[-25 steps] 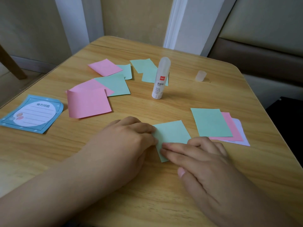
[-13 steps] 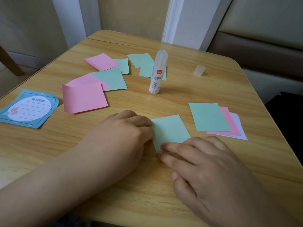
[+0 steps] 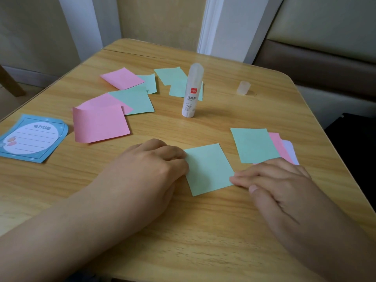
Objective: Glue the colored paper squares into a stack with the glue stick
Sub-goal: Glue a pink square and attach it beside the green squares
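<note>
A green paper square (image 3: 207, 168) lies flat on the wooden table (image 3: 203, 231) between my hands. My left hand (image 3: 150, 165) is curled, with its fingertips pinching the square's left edge. My right hand (image 3: 278, 184) lies flat, fingers together, tips touching the square's right corner. To the right sits a fanned stack (image 3: 253, 145) with green on top, then pink, then pale purple. The white glue stick (image 3: 192, 92) stands upright beyond the square, uncapped, and its clear cap (image 3: 243, 87) stands apart at the back right.
Loose pink squares (image 3: 99, 126) and green squares (image 3: 134, 100) overlap at the back left, with more green ones behind the glue stick. A blue note card (image 3: 30, 138) lies at the left edge. A padded seat stands to the right of the table.
My right hand has slid rightward off the green square, so it now touches only the right corner. More of the square is uncovered. My left hand stays at the left edge.
</note>
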`<act>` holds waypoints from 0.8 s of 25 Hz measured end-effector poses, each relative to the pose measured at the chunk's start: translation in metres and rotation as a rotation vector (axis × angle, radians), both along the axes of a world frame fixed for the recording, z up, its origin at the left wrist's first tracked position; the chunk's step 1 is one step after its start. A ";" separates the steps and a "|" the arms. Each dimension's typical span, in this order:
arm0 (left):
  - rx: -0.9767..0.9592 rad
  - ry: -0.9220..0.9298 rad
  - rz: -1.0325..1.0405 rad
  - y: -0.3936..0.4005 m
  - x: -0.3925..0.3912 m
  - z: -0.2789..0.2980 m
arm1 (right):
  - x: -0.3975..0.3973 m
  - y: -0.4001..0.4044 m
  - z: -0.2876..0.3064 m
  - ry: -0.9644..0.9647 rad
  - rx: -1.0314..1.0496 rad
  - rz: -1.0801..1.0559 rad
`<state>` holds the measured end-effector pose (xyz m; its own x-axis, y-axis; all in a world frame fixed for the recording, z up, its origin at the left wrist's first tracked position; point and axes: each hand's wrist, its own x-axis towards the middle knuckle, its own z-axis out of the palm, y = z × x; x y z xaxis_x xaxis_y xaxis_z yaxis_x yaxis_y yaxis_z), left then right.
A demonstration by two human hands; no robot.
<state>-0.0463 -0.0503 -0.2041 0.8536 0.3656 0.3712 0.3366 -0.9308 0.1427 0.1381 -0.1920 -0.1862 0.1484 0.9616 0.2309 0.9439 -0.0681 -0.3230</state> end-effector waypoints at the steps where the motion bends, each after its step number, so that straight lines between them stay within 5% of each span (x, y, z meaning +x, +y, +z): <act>1: -0.001 -0.001 0.000 0.000 0.000 0.000 | 0.001 0.000 0.002 -0.004 0.004 -0.013; 20: -0.011 0.022 0.011 0.000 0.002 0.003 | -0.028 0.036 -0.003 -0.026 -0.116 -0.044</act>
